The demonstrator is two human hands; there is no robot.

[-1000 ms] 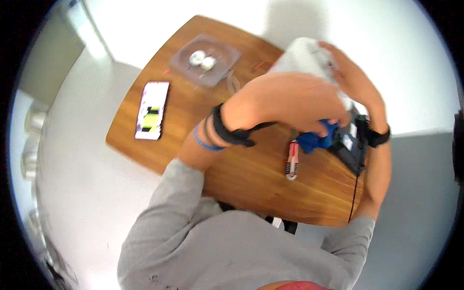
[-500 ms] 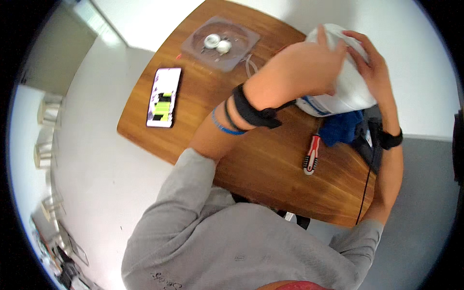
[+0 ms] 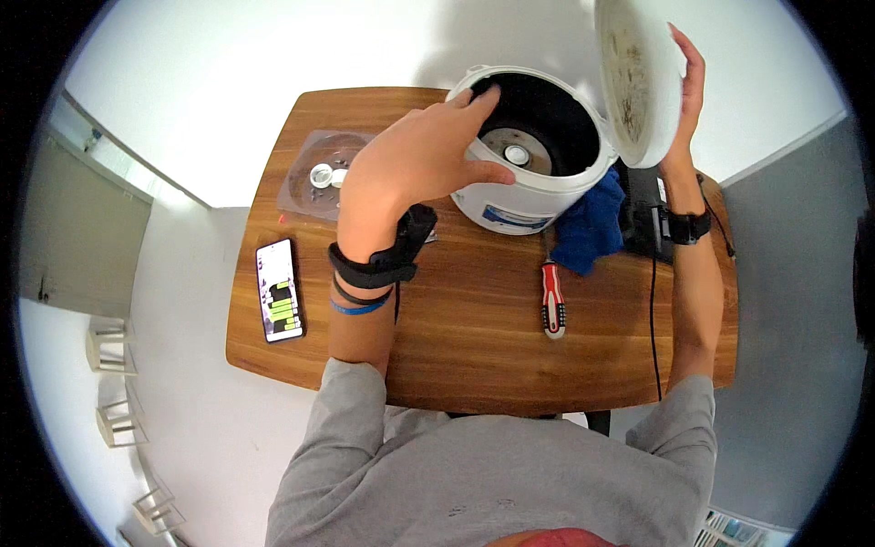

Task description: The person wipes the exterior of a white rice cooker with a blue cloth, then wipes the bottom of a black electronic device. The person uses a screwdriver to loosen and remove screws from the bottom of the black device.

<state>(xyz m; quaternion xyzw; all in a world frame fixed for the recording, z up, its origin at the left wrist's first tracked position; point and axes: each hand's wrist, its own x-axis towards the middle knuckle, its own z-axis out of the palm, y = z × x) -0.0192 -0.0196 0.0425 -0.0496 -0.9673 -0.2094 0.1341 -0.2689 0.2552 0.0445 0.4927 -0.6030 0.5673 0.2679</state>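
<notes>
Cooker [image 3: 510, 199] open, lid [image 3: 638, 82] raised

Left hand [image 3: 415, 164]: fingers spread, thumb well apart from the rest. Their tips reach over the cooker's rim into the dark opening; my thumb lies across the near rim. Firm contact I cannot confirm. Right of and below these fingertips, inside, sits a metal plate [image 3: 501, 141] with a pale button [image 3: 517, 155].

Right hand [image 3: 692, 96]: fingers extended upward at the lid's outer face, partly hidden; I cannot tell whether they pinch it. The lid stands steeply tilted, its brown-stained inside toward my left fingers.

Surroundings, on the wooden table [image 3: 474, 356]: nearer me than either hand's fingers, a blue cloth [image 3: 591, 228] with a red-and-white-handled screwdriver [image 3: 552, 301] just beside it. Left of my left fingers, a translucent tray [image 3: 299, 187] holding white round parts [image 3: 321, 176]; nearer me, a lit phone [image 3: 279, 290].
</notes>
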